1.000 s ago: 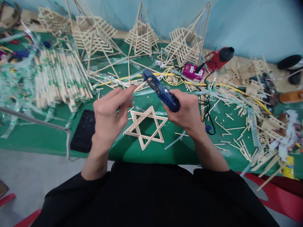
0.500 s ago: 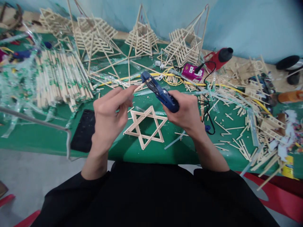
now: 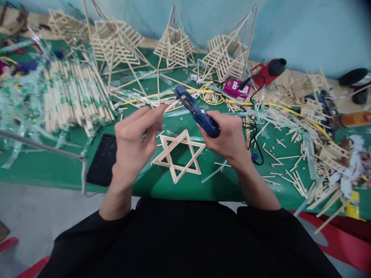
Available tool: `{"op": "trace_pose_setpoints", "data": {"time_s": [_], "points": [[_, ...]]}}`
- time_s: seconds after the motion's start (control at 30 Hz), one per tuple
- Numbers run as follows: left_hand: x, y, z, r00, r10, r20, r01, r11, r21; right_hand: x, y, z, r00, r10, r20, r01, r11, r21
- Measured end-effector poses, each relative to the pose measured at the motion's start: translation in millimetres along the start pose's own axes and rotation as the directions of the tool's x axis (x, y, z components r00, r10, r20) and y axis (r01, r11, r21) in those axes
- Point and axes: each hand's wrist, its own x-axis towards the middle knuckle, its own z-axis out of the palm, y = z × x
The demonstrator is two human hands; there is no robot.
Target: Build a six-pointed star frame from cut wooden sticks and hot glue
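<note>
My left hand [image 3: 137, 141] is closed in a pinch around a short wooden stick [image 3: 171, 106], whose far end touches the head of a blue plier-like hand tool [image 3: 199, 116]. Wrapped round the tool's handle is my right hand [image 3: 224, 137]; the tool slants up and to the left. Whether its jaws bite into the stick, I cannot tell. Below and between both hands, a six-pointed star of wooden sticks [image 3: 189, 168] lies flat on the green table [image 3: 162, 189].
Stacked stick structures [image 3: 174, 50] stand along the wall. To the left are wrapped stick bundles [image 3: 75, 92] and a black phone [image 3: 101, 160]. A purple power socket [image 3: 236, 88], a yellow cable [image 3: 278, 106] and scattered cut sticks [image 3: 295, 181] lie on the right.
The blue tool's head has shifted very slightly to the right. Both hands keep almost the same place, and the star has not moved.
</note>
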Motion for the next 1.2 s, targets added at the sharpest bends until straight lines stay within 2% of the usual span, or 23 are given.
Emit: {"op": "trace_pose_setpoints", "data": {"time_s": [0.17,0.33,0.47,0.6,0.8,0.97,1.1,1.2], "points": [[0.5,3.3,0.3,0.998,-0.055,0.019,0.055,0.998,0.011,-0.2,0.0,0.5,1.000,0.019,0.008,-0.019,1.000,0.007],[0.6,3.6,1.4,0.999,-0.039,0.014,0.038,0.999,0.011,-1.1,1.8,3.4,0.999,0.032,0.012,-0.032,0.999,0.006],[1.6,-0.4,5.8,0.994,-0.096,0.042,0.094,0.994,0.050,0.9,6.7,12.3,0.992,0.114,0.061,-0.113,0.993,-0.014],[5.6,-16.8,16.2,0.977,-0.147,0.156,0.132,0.986,0.103,6.2,16.8,28.4,0.954,0.265,0.138,-0.258,0.964,-0.063],[14.1,-42.3,37.1,0.913,-0.250,0.321,0.195,0.961,0.196,11.7,30.8,50.9,0.876,0.402,0.268,-0.391,0.916,-0.095],[16.5,-46.9,46.3,0.892,-0.297,0.341,0.261,0.954,0.149,12.1,30.2,55.7,0.826,0.478,0.300,-0.456,0.878,-0.143],[17.0,-51.4,45.0,0.884,-0.310,0.351,0.282,0.951,0.130,13.0,27.0,55.5,0.818,0.492,0.299,-0.452,0.870,-0.196],[14.7,-55.7,42.6,0.895,-0.297,0.333,0.276,0.955,0.110,13.2,26.1,56.8,0.816,0.488,0.311,-0.450,0.873,-0.190]]}}
